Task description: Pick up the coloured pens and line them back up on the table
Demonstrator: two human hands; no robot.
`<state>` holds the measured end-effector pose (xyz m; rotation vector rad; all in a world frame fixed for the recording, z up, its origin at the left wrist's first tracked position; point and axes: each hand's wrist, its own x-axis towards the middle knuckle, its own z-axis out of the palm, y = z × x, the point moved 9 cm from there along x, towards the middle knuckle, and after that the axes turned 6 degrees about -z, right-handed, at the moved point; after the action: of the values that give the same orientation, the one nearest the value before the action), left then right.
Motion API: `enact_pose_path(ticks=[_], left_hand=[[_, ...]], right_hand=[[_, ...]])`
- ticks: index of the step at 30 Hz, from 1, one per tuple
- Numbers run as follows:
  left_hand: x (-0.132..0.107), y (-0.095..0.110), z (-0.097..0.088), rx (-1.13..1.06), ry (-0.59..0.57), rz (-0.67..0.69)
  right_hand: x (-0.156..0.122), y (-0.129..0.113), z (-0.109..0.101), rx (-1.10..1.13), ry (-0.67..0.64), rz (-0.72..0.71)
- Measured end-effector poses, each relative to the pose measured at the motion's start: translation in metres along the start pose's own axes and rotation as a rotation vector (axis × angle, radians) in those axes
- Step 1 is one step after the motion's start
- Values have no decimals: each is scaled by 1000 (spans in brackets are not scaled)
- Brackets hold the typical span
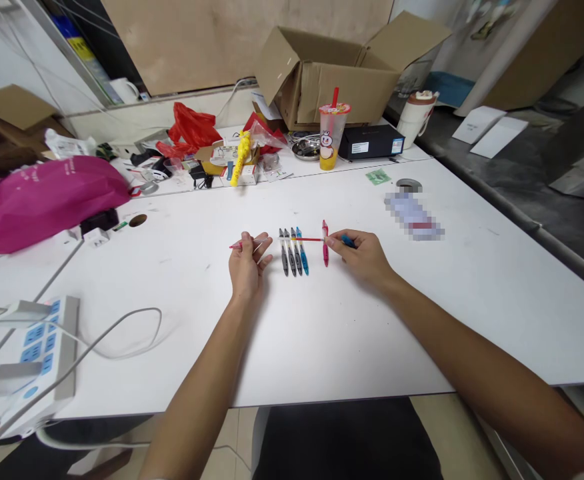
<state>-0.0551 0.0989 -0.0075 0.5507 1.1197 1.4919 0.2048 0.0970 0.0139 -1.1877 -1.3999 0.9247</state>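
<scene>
In the head view, left of the row of four pens [293, 260] on the bench [187, 373], the left hand [247, 270] pinches a pink pen part [236, 246]. Right of the row, the right hand [367, 257] grips a red refill [309, 239] by one end, presumably leaving its length free across the row; a blue piece [348, 241] seems tucked in the same hand. A pink pen [325, 257] lies right of the row, perhaps spaced by colour.

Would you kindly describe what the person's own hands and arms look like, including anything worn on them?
The left hand and right hand are bare, without gloves. The left forearm and right forearm are uncovered too, with no watch or bracelet visible at either wrist.
</scene>
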Motion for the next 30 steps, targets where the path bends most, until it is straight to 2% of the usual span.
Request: enact_pose_path(ticks=[6,21,26,30], left_hand=[[0,0,0,-37,18,-14],[0,-5,1,34,12,-47],[-3,-11,10,46,-54,-51],[-9,-22,24,88,-164,-86]], right_hand=[[1,-1,-2,-12,3,-16],[0,-1,-1,-25,-6,-5],[-1,1,5,-45,-42,-13],[-5,1,15,-60,-101,-23]])
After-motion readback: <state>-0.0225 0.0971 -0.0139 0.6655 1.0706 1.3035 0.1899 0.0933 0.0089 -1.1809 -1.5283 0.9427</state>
